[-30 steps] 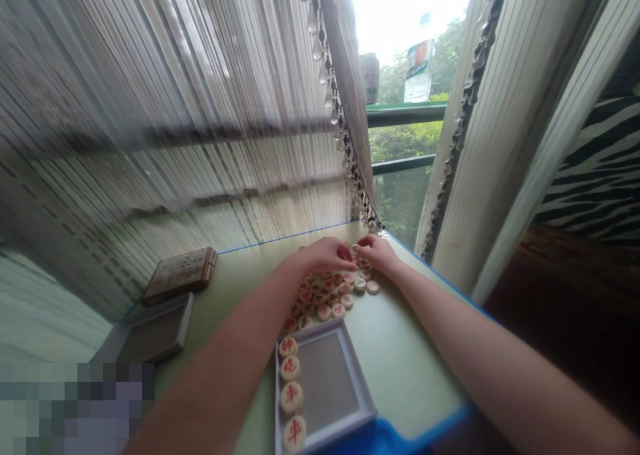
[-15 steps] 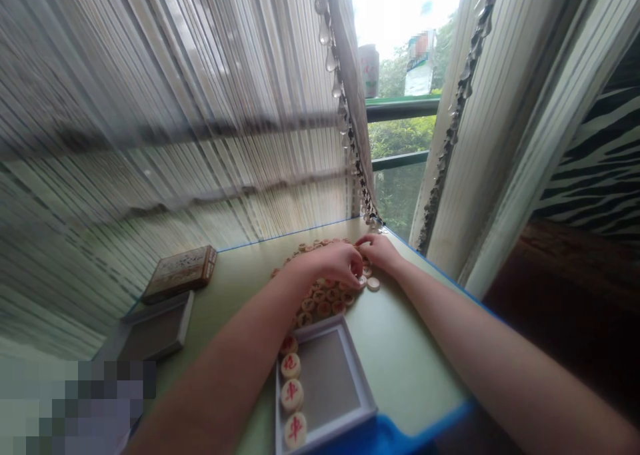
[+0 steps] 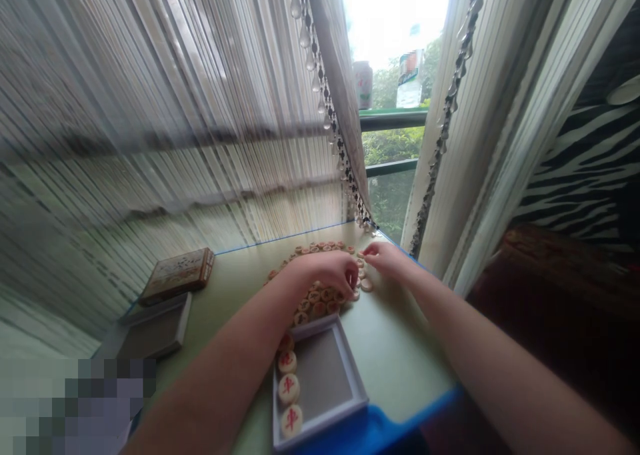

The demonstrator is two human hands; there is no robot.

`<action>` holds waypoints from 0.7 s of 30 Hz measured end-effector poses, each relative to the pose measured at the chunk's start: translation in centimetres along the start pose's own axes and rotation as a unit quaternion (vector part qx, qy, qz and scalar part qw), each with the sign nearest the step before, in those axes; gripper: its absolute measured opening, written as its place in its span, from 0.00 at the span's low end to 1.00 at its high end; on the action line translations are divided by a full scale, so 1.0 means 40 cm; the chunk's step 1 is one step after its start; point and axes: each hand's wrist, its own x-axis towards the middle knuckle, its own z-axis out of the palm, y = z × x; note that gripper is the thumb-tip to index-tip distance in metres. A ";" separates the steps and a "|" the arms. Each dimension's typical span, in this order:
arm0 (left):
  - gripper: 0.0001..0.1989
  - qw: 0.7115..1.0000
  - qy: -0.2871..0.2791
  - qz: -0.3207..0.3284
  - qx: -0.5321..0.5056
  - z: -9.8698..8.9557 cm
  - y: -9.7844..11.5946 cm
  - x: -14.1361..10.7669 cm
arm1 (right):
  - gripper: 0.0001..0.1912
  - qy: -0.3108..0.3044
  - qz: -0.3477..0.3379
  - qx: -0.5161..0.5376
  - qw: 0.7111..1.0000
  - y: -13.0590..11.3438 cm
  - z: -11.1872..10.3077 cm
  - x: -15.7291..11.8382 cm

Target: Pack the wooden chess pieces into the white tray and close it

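Note:
Round wooden Chinese chess pieces (image 3: pixel 315 296) with carved characters lie in a spread pile on the pale green table. My left hand (image 3: pixel 337 272) curls over the right part of the pile, its fingers closed and their tips at a piece (image 3: pixel 356 296) near the edge. Just beyond it, my right hand (image 3: pixel 384 255) pinches a piece (image 3: pixel 361 254) at the pile's far right. A loose piece (image 3: pixel 367 285) lies between the hands. In front stands a shallow white box (image 3: pixel 361 392), with red-marked pieces (image 3: pixel 289 388) stacked along its left side. My left forearm hides part of the pile.
On the left a brown decorated box (image 3: pixel 175 275) lies beside a grey open tray (image 3: pixel 155 332). String curtains (image 3: pixel 225 142) hang along the table's far edge. A can (image 3: pixel 363 85) and a bottle (image 3: pixel 410 82) stand beyond, on a green rail. The table has a blue edge.
My left hand has drawn slightly nearer along the pile's right edge. My right hand's fingertips have parted a little from the left hand. The view has shifted slightly.

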 end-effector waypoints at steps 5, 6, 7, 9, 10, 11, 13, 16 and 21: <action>0.12 0.996 0.080 -0.001 -0.036 -0.034 -0.026 -0.019 | 0.18 -0.011 -0.058 -0.080 0.995 -0.002 -0.004 -0.124; 0.12 0.992 0.115 -0.015 -0.041 -0.044 -0.035 -0.027 | 0.17 0.004 -0.093 -0.086 0.992 0.001 0.002 -0.143; 0.12 0.987 0.155 -0.030 -0.040 -0.054 -0.044 -0.036 | 0.15 0.015 -0.118 -0.086 0.989 0.004 0.008 -0.156; 0.12 0.970 0.229 -0.067 -0.046 -0.069 -0.062 -0.056 | 0.13 0.019 -0.148 -0.076 0.986 0.010 0.016 -0.170; 0.13 0.963 0.252 -0.082 -0.055 -0.074 -0.070 -0.065 | 0.13 0.017 -0.153 -0.066 0.986 0.012 0.018 -0.171; 0.14 0.957 0.265 -0.097 -0.065 -0.076 -0.077 -0.072 | 0.13 0.012 -0.156 -0.057 0.986 0.014 0.019 -0.168; 0.15 0.952 0.269 -0.125 -0.075 -0.072 -0.089 -0.080 | 0.15 0.009 -0.160 -0.048 0.986 0.019 0.020 -0.159; 0.14 0.949 0.263 -0.168 -0.039 -0.053 -0.097 -0.074 | 0.20 0.020 -0.165 -0.072 0.983 0.030 0.022 -0.140; 0.13 0.941 0.268 -0.207 0.001 -0.027 -0.099 -0.052 | 0.16 0.079 -0.154 -0.116 0.978 0.049 0.038 -0.112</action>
